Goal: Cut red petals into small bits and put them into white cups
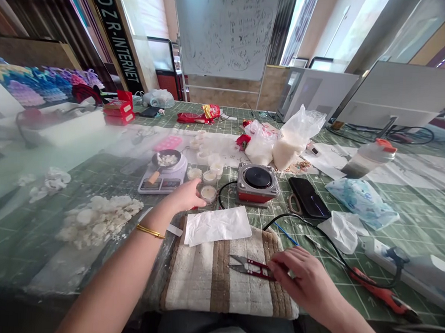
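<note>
My left hand reaches over the mat, its thumb and fingertips closed about the left side of a small clear cup of white wax that stands on the table. Two similar cups, a left cup and a right cup, stand right behind it. A pair of thread snips with red handles is in my right hand, blades pointing left and parted, above a striped towel. A folded white tissue lies on the towel's far edge, between the hands.
Left are a kitchen scale bearing a small pan of white pieces, and a heap of white wax chunks. A small hot plate, a phone, cables, a red-handled tool and a power strip lie to the right.
</note>
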### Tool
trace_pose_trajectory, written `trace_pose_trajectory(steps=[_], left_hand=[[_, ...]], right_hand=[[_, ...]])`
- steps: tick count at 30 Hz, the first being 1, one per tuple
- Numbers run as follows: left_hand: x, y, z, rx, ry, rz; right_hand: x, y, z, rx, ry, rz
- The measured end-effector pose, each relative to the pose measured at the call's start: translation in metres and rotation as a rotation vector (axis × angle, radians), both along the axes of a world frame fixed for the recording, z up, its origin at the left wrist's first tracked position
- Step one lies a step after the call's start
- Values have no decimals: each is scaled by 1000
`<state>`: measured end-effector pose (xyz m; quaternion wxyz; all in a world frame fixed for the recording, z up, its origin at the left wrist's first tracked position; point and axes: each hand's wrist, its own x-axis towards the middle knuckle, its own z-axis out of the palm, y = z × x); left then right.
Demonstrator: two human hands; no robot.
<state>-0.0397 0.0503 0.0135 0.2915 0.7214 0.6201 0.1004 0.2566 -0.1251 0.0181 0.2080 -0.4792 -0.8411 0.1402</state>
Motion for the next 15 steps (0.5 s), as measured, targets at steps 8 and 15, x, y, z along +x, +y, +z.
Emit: trace_pose_trajectory(steps=[8, 15], left_hand=[[-9, -19, 6, 25, 342, -50], [-8, -14, -9, 98, 358, -39]], right_hand=[[-27, -5, -5, -338, -187, 67], [-35, 4, -2, -441, -210, -23]])
